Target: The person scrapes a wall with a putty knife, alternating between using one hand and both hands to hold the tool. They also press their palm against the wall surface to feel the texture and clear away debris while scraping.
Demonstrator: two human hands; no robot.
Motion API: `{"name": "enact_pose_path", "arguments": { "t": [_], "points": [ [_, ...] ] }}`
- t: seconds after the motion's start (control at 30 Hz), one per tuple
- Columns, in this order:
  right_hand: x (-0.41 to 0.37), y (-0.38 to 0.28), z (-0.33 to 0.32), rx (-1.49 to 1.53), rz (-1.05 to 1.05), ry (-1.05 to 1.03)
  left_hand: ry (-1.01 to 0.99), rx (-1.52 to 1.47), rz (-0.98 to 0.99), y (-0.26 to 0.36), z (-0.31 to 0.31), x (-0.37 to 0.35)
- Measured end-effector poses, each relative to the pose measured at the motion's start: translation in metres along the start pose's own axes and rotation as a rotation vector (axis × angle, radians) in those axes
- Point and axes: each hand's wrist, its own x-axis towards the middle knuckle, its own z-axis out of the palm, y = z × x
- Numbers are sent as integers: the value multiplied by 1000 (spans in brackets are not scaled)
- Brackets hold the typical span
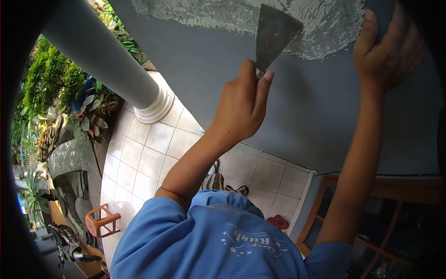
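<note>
My left hand [241, 100] is closed round the handle of a putty knife [276, 37], with the thumb along its neck. The wide metal blade points up and overlaps the lower edge of a rough, pale grey patch of filler [325, 28] on the wall. To the right of that patch, my right hand [388, 49] lies against the grey wall [204, 60] with its thumb and fingers spread. Its fingertips fade into the dark upper corner of the view.
A round grey column [107, 51] with a white base stands at left on the tiled floor [148, 139]. An orange plastic stool [102, 221], plants [55, 74] and a motorbike [69, 246] are farther left. Red sandals [277, 222] lie near a wooden window frame [320, 204].
</note>
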Motion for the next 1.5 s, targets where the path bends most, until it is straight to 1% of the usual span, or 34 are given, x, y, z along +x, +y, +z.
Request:
{"name": "enact_pose_path", "arguments": {
  "t": [0.07, 0.13, 0.17, 0.23, 0.27, 0.33, 0.4, 0.47, 0.53, 0.57, 0.63, 0.7, 0.73, 0.8, 0.93, 1.03, 1.13, 1.23, 1.33, 1.43, 1.5],
  "points": [
    [0, 4, 6, 12, -17, 44, -26, -92, -131, -17, 2, -16],
    [2, 1, 2, 49, -3, 2, -43, -166, -268, -30, 6, -29],
    [3, -2, -8, 67, 22, -64, -52, -235, -314, -34, 11, -33],
    [3, -1, -9, 41, 8, -97, -79, -321, -372, -35, 14, -34],
    [-2, 7, -4, -3, -29, -67, -91, -364, -396, -35, 16, -33],
    [-1, 6, 0, -26, -29, -40, -64, -353, -383, -44, 26, -30],
    [5, -5, -8, 30, 36, -75, -43, -402, -397, -48, 36, -29],
    [26, -25, -31, 98, 103, -166, 31, -509, -279, -31, 29, -11],
    [24, -25, -35, 178, 126, -183, 120, -663, -204, 2, 2, 24],
    [13, -14, -19, 220, 120, -122, 102, -609, -205, 1, 0, 21],
    [16, -9, -7, 259, 111, -9, 77, -487, -171, -6, -1, 19],
    [18, -14, -9, 260, 116, 26, 18, -470, -240, -30, 20, -10],
    [19, -16, -10, 261, 122, 33, -21, -463, -287, -32, 23, -20],
    [18, -17, -13, 265, 138, 8, -14, -466, -276, -36, 21, -9],
    [18, -25, -18, 249, 201, -7, -9, -515, -249, -14, -3, 11],
    [22, -29, -25, 288, 241, -36, -142, -271, -236, -36, 4, -19],
    [21, -32, -26, 281, 258, -66, -147, -177, -215, -43, 2, -20],
    [20, -34, -28, 275, 271, -79, -89, -85, -51, -46, 0, -20],
    [21, -35, -27, 266, 277, -67, -68, -120, -89, -44, -5, -8],
    [20, -39, -30, 270, 282, -75, -61, -126, -22, -29, -8, 3],
    [22, -38, -28, 284, 272, -53, -99, -158, -104, -36, -10, -7]
  ]
}}
